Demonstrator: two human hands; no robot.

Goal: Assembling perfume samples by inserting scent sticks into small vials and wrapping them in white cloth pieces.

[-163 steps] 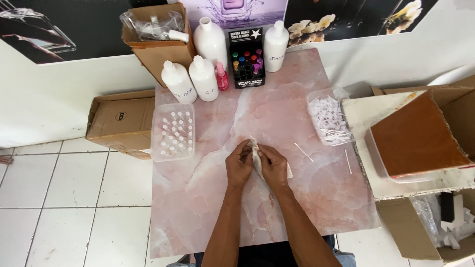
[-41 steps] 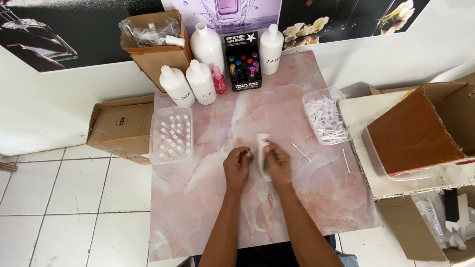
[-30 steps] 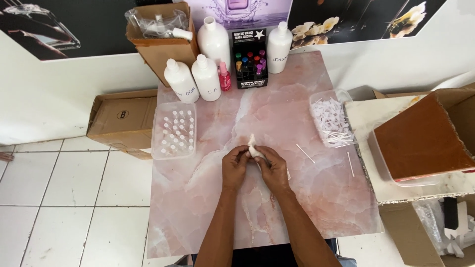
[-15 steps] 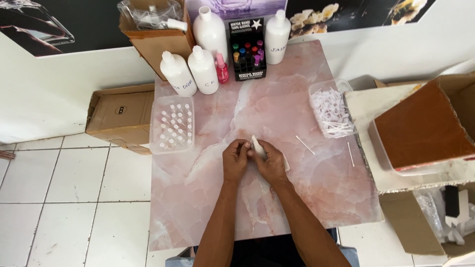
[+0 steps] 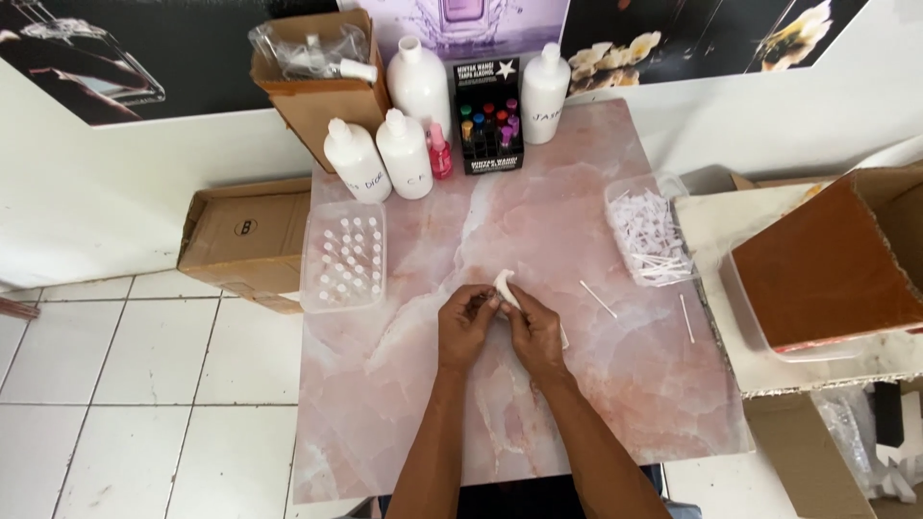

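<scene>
A single head-worn camera looks steeply down from above onto a pink marble table (image 5: 596, 384), facing the far wall, both forearms entering from below.

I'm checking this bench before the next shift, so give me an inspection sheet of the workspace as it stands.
Surface: pink marble-look table, dry.
Job's things: small white piece pinched between left hand and right hand.
Clutter: clear tray of small vials; clear tub of white sticks; two loose sticks; four white bottles; pink bottle; black rack of coloured vials.
Grippers: both hands closed on the piece.
Cables: nothing seen.
Surroundings: cardboard boxes, white tiled floor.
</scene>
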